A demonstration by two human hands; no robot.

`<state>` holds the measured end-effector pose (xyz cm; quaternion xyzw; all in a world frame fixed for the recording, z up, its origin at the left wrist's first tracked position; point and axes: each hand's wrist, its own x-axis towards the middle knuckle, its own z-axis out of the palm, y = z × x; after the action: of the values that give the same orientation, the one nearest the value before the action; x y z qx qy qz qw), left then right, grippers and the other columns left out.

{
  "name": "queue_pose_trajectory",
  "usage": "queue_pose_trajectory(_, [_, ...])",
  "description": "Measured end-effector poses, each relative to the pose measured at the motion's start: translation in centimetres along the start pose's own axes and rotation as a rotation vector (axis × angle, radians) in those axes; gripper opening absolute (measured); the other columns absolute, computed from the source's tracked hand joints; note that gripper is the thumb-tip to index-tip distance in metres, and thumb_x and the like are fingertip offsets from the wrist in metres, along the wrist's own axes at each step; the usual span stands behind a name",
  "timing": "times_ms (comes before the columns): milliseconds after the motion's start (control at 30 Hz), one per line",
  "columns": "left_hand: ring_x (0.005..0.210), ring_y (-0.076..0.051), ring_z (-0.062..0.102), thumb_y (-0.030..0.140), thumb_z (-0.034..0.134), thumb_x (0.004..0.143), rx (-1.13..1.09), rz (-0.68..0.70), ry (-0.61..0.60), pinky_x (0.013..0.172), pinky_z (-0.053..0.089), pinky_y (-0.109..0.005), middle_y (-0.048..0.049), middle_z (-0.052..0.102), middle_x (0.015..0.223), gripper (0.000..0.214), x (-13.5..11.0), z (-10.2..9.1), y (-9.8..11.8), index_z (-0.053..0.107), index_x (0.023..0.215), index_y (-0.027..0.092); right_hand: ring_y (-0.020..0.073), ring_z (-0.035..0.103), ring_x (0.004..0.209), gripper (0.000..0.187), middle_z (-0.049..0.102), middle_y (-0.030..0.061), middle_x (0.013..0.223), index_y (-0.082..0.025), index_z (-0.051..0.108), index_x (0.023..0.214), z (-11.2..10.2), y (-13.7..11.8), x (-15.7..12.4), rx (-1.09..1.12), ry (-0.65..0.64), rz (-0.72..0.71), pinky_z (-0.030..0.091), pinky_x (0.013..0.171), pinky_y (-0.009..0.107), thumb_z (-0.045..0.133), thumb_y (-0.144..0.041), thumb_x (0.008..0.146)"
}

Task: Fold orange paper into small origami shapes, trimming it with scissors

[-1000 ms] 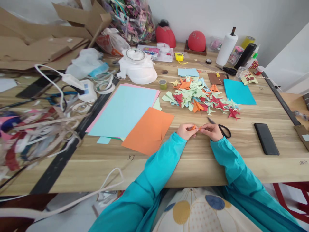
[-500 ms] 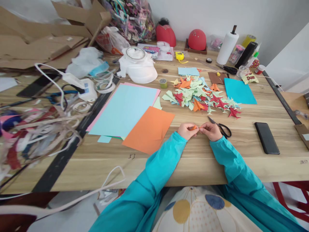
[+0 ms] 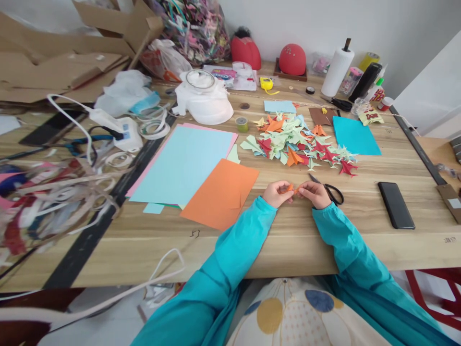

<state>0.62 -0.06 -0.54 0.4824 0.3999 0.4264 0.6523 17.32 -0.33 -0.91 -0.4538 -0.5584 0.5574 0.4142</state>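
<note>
A small piece of folded orange paper [image 3: 290, 188] is pinched between my two hands over the table. My left hand [image 3: 277, 193] grips its left part, and my right hand [image 3: 314, 193] holds the right end between thumb and fingers. Fingers cover much of its shape. Black-handled scissors [image 3: 334, 193] lie partly behind my right hand. Beyond my hands is a pile of folded paper figures [image 3: 288, 137] in pale green, orange, red and blue. To the left, orange paper sheets [image 3: 219, 194] overlap a stack with a light blue sheet [image 3: 183, 163] on top.
A black phone [image 3: 396, 205] lies at the right, with a bright blue sheet [image 3: 356, 135] farther back. A tape roll [image 3: 242, 125], a white cap [image 3: 209, 108] and a yellow tape measure [image 3: 266, 84] stand behind. Cords, ribbons and a power strip [image 3: 127, 136] crowd the left.
More of the orange paper shows between my fingers, and my hands have shifted slightly. The whole view has moved a little; other things on the table lie as before.
</note>
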Motion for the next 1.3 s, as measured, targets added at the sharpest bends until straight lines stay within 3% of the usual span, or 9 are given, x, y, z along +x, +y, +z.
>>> queue_pose_trajectory(300, [0.046,-0.011,0.058,0.029,0.078,0.047,-0.03,-0.017,-0.015,0.049,0.051,-0.024,0.0,0.064,0.059,0.035,0.0,0.4,-0.3,0.059,0.072,0.011,0.0092,0.047,0.048,0.036,0.055,-0.0012,0.053,-0.017,0.054,0.064,0.4,0.3,-0.1,-0.191,0.062,-0.097,0.039,0.049,0.024,0.061,-0.051,0.069])
queue_pose_trajectory(600, [0.05,-0.012,0.06,0.025,0.074,0.054,0.073,0.024,0.02,0.054,0.053,-0.027,-0.0021,0.066,0.063,0.03,0.0,0.0,-0.3,0.063,0.078,0.011,0.0098,0.05,0.052,0.033,0.057,-0.0014,0.055,-0.017,0.056,0.065,0.5,-0.6,-0.1,0.026,0.051,-0.098,0.042,0.055,0.026,0.059,-0.049,0.074])
queue_pose_trajectory(800, [0.054,-0.013,0.061,0.017,0.07,0.052,0.122,0.081,0.12,0.058,0.053,-0.027,-0.0024,0.067,0.065,0.023,0.2,0.0,-0.7,0.064,0.074,0.012,0.0102,0.055,0.051,0.03,0.062,-0.0005,0.058,-0.017,0.057,0.069,0.6,-0.4,-0.1,0.108,0.068,-0.058,0.045,0.053,0.025,0.066,-0.046,0.069])
queue_pose_trajectory(933, [0.057,-0.013,0.062,0.015,0.068,0.054,0.163,0.131,0.122,0.06,0.053,-0.026,-0.0028,0.067,0.068,0.019,0.2,-0.2,-0.8,0.064,0.073,0.013,0.0108,0.058,0.053,0.031,0.064,0.0003,0.06,-0.017,0.058,0.072,0.7,-0.5,-0.1,0.133,0.053,-0.029,0.046,0.052,0.024,0.072,-0.043,0.062])
queue_pose_trajectory(1033, [0.062,-0.013,0.062,0.011,0.066,0.055,0.232,0.219,0.118,0.062,0.052,-0.025,-0.0034,0.067,0.072,0.017,0.2,-0.3,-0.8,0.066,0.072,0.014,0.0107,0.058,0.053,0.03,0.065,0.0005,0.06,-0.017,0.059,0.07,0.7,-0.3,-0.1,0.131,0.057,-0.029,0.046,0.052,0.024,0.073,-0.042,0.061])
queue_pose_trajectory(1200, [0.073,-0.014,0.061,0.008,0.063,0.061,0.381,0.505,0.082,0.069,0.05,-0.026,-0.0049,0.066,0.075,0.012,0.3,-0.3,-0.8,0.067,0.069,0.015,0.0101,0.057,0.049,0.028,0.064,0.0003,0.056,-0.016,0.059,0.064,0.7,0.0,0.1,0.143,0.102,-0.01,0.045,0.05,0.024,0.071,-0.041,0.063])
queue_pose_trajectory(1300, [0.075,-0.014,0.061,0.008,0.062,0.065,0.402,0.585,0.074,0.07,0.05,-0.026,-0.0059,0.066,0.078,0.011,0.2,-0.2,-0.8,0.067,0.071,0.016,0.0103,0.056,0.049,0.028,0.063,-0.0007,0.054,-0.017,0.057,0.066,0.7,0.0,0.1,0.179,0.102,0.007,0.044,0.05,0.024,0.073,-0.04,0.062])
